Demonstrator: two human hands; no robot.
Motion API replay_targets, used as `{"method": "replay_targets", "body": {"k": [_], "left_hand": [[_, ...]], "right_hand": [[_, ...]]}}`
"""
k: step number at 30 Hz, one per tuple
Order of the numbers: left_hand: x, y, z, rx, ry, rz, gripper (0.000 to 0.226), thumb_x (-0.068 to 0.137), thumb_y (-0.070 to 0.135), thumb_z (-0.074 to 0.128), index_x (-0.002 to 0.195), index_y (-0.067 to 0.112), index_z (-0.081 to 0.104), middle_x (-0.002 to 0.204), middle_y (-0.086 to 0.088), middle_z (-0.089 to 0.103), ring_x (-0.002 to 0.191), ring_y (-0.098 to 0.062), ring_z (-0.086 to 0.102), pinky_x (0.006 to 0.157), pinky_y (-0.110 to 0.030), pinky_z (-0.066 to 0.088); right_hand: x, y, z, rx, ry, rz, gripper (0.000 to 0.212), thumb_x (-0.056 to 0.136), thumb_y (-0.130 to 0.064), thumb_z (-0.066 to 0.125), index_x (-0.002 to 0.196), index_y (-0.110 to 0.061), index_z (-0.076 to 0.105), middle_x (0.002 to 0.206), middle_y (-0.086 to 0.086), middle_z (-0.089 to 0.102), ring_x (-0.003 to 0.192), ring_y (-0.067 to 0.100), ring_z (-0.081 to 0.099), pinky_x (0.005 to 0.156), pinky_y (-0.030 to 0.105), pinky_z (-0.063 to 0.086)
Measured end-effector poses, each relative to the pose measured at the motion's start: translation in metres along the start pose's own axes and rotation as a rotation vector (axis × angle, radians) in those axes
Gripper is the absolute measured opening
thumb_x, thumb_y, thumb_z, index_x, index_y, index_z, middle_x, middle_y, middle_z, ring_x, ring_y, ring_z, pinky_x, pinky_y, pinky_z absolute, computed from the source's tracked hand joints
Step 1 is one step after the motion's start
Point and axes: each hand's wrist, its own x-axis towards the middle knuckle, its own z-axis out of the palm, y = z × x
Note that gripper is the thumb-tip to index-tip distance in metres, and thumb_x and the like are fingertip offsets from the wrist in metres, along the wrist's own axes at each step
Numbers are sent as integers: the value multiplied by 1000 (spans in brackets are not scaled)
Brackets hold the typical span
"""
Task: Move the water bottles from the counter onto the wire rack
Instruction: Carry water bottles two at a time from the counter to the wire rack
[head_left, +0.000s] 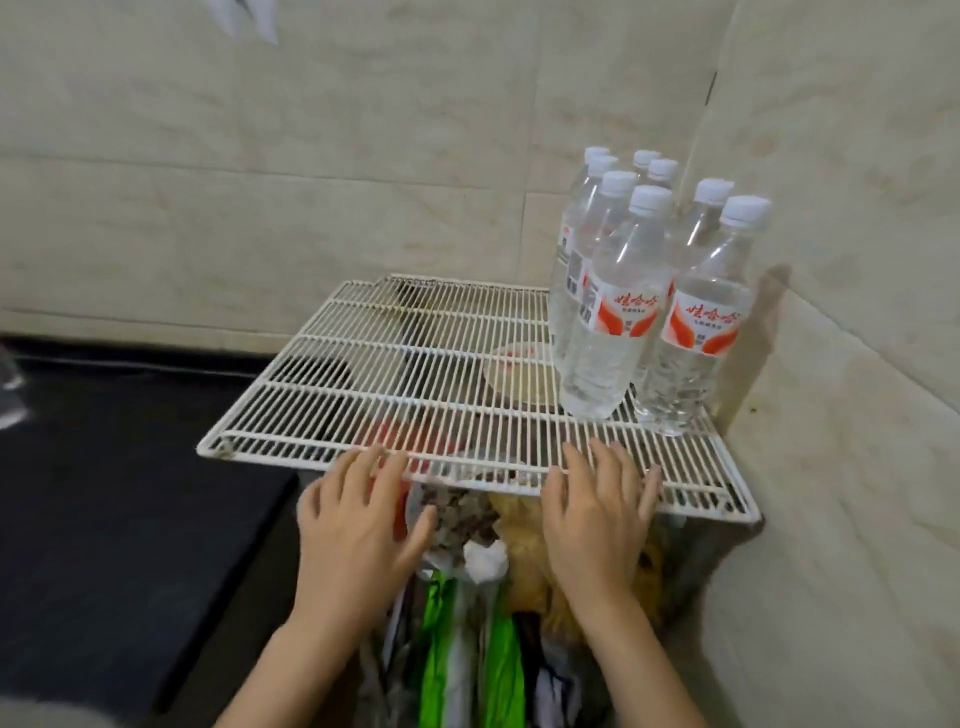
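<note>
The wire rack (415, 374) lies flat across the centre of the frame, in the corner where the back wall (260, 156) meets the side wall (857, 208) at right; the water bottles (618, 312) stand upright in a tight cluster on its far right part, two in front and the rest behind them. Under the rack, just left of the bottles, sits a round dish (519, 374); below its near edge, at lower centre, lies a heap of rubbish (467, 545); the counter (104, 467) spreads to the left. The left hand (358, 525) and right hand (597, 519) lie side by side at the rack's near edge, fingers straight onto its wires.
</note>
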Motion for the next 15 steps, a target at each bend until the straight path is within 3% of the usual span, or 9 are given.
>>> {"method": "replay_targets", "body": {"k": [5, 9, 11, 13, 15], "left_hand": [[-45, -61, -19, 5, -60, -257, 58, 76, 50, 35, 112, 12, 61, 116, -13, 63, 111, -35, 57, 83, -53, 46], [-85, -112, -27, -40, -56, -426, 62, 76, 54, 32, 115, 15, 61, 120, -10, 61, 115, -33, 54, 89, -52, 43], [-106, -139, -34, -83, -29, -519, 50, 81, 48, 48, 117, 15, 60, 122, -10, 60, 118, -32, 51, 92, -51, 40], [-127, -168, -47, -110, -16, -581, 44, 83, 39, 57, 119, 14, 59, 125, -10, 58, 121, -31, 48, 95, -49, 38], [-154, -202, -64, -78, -1, -600, 45, 81, 42, 53, 117, 14, 60, 122, -10, 59, 118, -32, 51, 91, -50, 41]], "right_hand": [[-40, -46, 17, -27, -107, -251, 48, 80, -39, 40, 116, -15, 61, 128, 20, 56, 126, 32, 32, 105, 48, 19], [-71, -82, 26, -86, -282, -301, 43, 68, -40, 55, 105, -23, 69, 123, 15, 61, 124, 28, 35, 95, 54, 42], [-87, -104, 31, -91, -366, -308, 44, 66, -41, 55, 104, -25, 70, 123, 13, 62, 124, 29, 42, 91, 52, 45], [-107, -133, 33, -31, -427, -331, 45, 77, -42, 49, 116, -26, 63, 138, 11, 49, 133, 29, 38, 103, 49, 34], [-134, -166, 39, 52, -530, -350, 45, 89, -40, 42, 131, -26, 48, 152, 8, 26, 143, 25, 16, 114, 44, 16]]}}
